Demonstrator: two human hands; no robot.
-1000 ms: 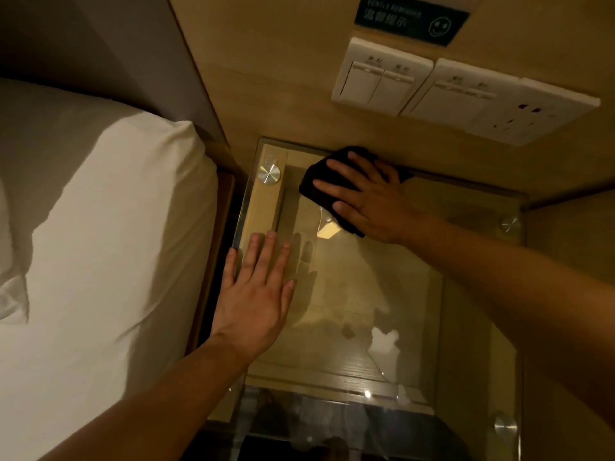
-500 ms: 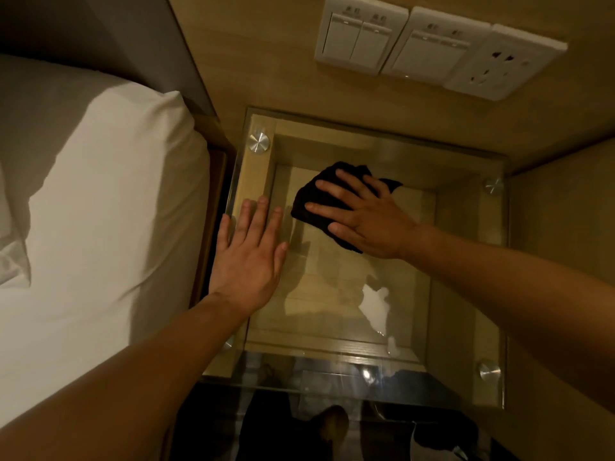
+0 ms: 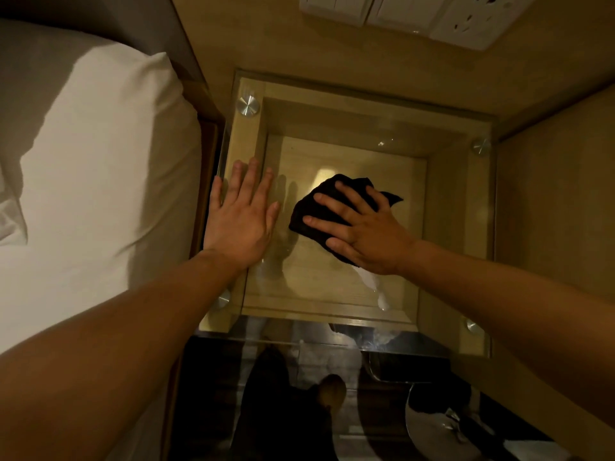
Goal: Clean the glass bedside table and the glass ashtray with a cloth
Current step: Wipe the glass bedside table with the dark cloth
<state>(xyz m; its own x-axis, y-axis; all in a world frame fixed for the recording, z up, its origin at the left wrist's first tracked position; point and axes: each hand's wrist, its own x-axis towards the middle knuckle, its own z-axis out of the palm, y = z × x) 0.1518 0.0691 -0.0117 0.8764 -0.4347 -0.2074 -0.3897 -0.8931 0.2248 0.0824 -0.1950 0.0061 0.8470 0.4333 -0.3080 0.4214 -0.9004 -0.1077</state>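
Note:
The glass bedside table has a clear top on a pale wooden frame with round metal caps at its corners. A black cloth lies crumpled on the middle of the glass. My right hand presses flat on the cloth with fingers spread, covering most of it. My left hand rests flat on the glass at the table's left edge, fingers apart, holding nothing. No ashtray is in view.
A bed with a white pillow lies close along the table's left side. White wall switches and a socket sit on the wooden wall panel behind. A wooden wall borders the right side. Dark floor and shoes show below the front edge.
My right hand has slid the cloth from the table's back edge toward the middle of the glass. My left hand has stayed flat at the left edge.

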